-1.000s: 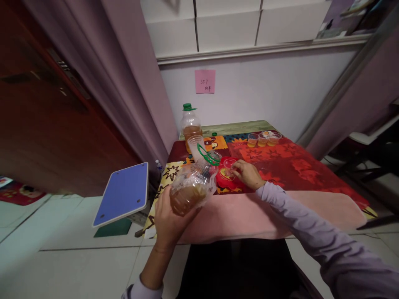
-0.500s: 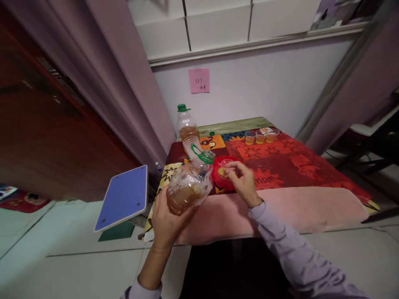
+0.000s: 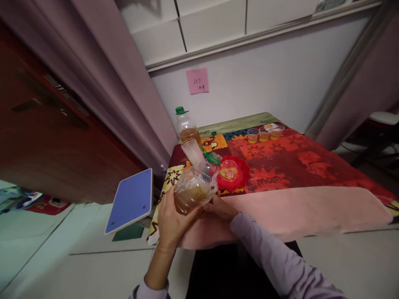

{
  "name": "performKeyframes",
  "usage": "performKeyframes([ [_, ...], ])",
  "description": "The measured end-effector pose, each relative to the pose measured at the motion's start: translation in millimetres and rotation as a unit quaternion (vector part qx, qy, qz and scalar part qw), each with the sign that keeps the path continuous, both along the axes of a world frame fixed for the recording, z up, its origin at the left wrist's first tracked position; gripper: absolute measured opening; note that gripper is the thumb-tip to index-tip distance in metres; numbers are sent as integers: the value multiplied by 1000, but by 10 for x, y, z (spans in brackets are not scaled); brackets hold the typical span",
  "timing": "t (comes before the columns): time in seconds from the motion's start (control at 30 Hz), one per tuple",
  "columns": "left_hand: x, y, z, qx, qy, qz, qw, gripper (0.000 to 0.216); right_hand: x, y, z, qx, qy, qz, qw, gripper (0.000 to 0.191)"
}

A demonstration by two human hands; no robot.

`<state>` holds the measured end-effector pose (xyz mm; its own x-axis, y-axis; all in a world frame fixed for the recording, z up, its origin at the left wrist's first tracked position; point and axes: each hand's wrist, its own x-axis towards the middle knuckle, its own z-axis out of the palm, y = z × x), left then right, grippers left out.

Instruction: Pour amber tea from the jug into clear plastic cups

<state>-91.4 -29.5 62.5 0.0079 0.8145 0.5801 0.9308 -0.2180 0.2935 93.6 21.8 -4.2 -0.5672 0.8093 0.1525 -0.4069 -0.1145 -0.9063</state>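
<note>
My left hand [image 3: 170,218] is wrapped around the left side and underside of a clear plastic bottle [image 3: 193,193] of amber-brown liquid. The bottle is uncapped and tilted, its neck with a green ring handle [image 3: 212,156] pointing away from me. My right hand [image 3: 222,208] is closed against the bottle's lower right side, its fingertips partly hidden by it. Just beyond the bottle lies a red scalloped plate [image 3: 243,179]. On that plate is a clear plastic cup [image 3: 228,172] with a little yellowish liquid. A stack of clear cups [image 3: 192,153] leans behind the bottle.
At the back left stands a second bottle [image 3: 189,133] with a green cap. A loose green cap [image 3: 213,133] lies near it. Several small cups [image 3: 264,135] of yellow liquid are grouped at the back right. A blue board [image 3: 131,201] is left of the table.
My right hand has left the cup on the red plate and come to the bottle's lower right side. My view has shifted slightly; my left hand keeps its hold.
</note>
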Motion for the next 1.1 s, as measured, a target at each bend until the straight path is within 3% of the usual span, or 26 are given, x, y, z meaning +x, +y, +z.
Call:
performKeyframes([
  [0.13, 7, 36, -5, -13, 20, -8, 1000, 101, 9, -10, -33, 7, 50, 16, 999, 97],
  [0.3, 58, 74, 30, -51, 21, -12, 998, 107, -14, -25, -116, -36, 79, -11, 996, 101],
  [0.5, 123, 106, 97, -92, 11, -6, 996, 108, -27, -65, -213, -88, 125, -1, 988, 88],
  [0.7, 250, 100, 278, -137, 36, 23, 990, 99, -6, -105, -223, -158, 137, 55, 976, 83],
  [1.1, 542, 121, 646, -240, 119, 89, 959, 89, -4, -74, -289, -199, 170, 100, 960, 74],
])
